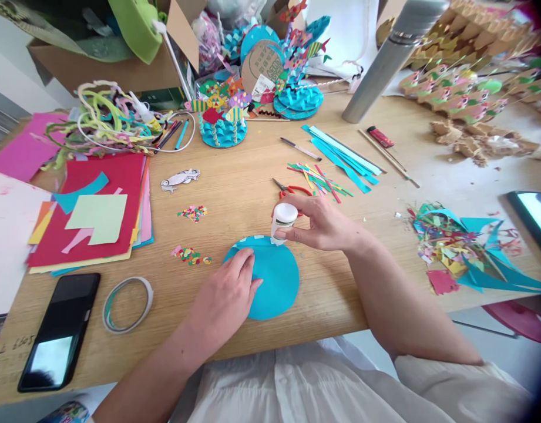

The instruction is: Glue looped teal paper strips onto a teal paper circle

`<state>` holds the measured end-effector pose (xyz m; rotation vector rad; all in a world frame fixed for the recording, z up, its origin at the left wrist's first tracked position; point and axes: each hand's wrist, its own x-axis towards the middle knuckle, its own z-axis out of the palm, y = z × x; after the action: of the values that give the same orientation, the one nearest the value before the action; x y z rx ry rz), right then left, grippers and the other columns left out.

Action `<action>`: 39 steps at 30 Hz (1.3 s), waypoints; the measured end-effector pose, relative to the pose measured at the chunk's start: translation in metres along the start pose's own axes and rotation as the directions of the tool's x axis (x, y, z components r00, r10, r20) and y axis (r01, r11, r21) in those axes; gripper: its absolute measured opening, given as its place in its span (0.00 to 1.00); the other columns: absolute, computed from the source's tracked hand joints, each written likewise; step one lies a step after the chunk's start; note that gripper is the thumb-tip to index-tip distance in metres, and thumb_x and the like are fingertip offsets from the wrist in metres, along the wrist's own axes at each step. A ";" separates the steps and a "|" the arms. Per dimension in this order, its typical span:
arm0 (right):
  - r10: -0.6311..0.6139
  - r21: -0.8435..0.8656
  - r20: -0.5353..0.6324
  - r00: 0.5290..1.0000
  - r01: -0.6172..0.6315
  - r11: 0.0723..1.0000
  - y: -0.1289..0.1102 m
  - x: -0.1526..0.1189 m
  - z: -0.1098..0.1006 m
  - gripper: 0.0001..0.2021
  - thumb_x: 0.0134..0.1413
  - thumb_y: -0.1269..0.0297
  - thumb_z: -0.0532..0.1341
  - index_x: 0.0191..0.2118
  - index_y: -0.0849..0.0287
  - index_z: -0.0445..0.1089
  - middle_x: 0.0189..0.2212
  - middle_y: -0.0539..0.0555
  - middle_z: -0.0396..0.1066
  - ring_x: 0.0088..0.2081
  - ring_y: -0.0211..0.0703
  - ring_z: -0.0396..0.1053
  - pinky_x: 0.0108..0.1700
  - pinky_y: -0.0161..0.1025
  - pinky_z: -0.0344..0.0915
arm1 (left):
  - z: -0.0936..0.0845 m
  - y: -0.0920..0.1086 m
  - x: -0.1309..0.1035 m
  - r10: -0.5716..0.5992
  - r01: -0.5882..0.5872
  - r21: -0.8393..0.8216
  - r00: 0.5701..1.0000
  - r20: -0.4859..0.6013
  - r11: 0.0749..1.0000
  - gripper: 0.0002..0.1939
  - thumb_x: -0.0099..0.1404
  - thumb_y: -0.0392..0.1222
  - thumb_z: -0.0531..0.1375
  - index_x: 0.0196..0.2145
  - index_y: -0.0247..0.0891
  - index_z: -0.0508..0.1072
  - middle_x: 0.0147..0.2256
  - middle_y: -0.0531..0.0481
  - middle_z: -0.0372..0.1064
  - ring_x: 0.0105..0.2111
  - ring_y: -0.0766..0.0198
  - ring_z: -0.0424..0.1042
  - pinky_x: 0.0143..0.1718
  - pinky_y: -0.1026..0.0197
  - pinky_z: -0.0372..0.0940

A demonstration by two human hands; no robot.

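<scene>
A round blue paper disc lies on the table before me, with small pale tabs or marks along its far edge. My left hand rests palm down on the disc's left part, fingers stretched and pressing on it. In my right hand is a small white glue bottle, gripped between thumb and fingers. Its flat end faces up, and its lower end is at the disc's far right edge; whether it touches the paper I cannot tell. Red-handled scissors lie just behind the bottle, partly hidden by my right hand.
Paper strips, blue strips and a pen lie beyond the scissors. At left are coloured paper sheets, a tape roll and a phone. Paper scraps sit right; a grey flask stands behind.
</scene>
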<state>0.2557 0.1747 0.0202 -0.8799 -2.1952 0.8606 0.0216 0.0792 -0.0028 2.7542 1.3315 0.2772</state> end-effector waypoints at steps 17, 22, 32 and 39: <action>0.122 0.197 -0.138 0.983 -0.093 0.976 -0.011 0.011 0.048 0.14 0.54 0.55 0.67 0.41 0.58 0.70 0.37 0.55 0.75 0.37 0.44 0.73 0.39 0.39 0.69 | -0.006 0.007 0.003 -0.017 0.014 0.026 0.991 0.131 1.000 0.16 0.69 0.42 0.59 0.49 0.27 0.72 0.49 0.38 0.71 0.45 0.55 0.75 0.46 0.58 0.72; 0.094 0.216 -0.043 0.995 -0.083 0.973 -0.020 0.018 0.064 0.12 0.56 0.56 0.65 0.41 0.58 0.69 0.37 0.55 0.76 0.38 0.44 0.73 0.40 0.40 0.69 | -0.002 0.010 0.001 -0.013 0.003 0.086 0.993 0.116 0.996 0.19 0.69 0.43 0.59 0.51 0.23 0.71 0.49 0.35 0.71 0.48 0.52 0.73 0.49 0.56 0.70; 0.099 0.200 -0.053 0.994 -0.087 0.976 -0.022 0.021 0.066 0.11 0.56 0.57 0.65 0.40 0.57 0.69 0.37 0.54 0.76 0.37 0.42 0.73 0.39 0.39 0.68 | -0.003 0.013 0.000 -0.013 0.002 0.095 0.993 0.115 0.996 0.23 0.68 0.45 0.60 0.51 0.21 0.71 0.47 0.34 0.69 0.48 0.50 0.72 0.49 0.53 0.71; 0.101 0.211 -0.025 0.995 -0.093 0.973 -0.023 0.022 0.068 0.11 0.57 0.57 0.64 0.42 0.57 0.68 0.37 0.53 0.76 0.37 0.42 0.74 0.40 0.39 0.68 | -0.002 0.014 0.000 -0.010 -0.003 0.099 0.992 0.127 0.995 0.21 0.68 0.45 0.59 0.50 0.22 0.72 0.46 0.35 0.70 0.48 0.51 0.71 0.48 0.54 0.71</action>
<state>0.1854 0.1549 0.0030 -0.8962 -2.0002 1.0929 0.0316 0.0705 0.0012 2.7949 1.3535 0.0348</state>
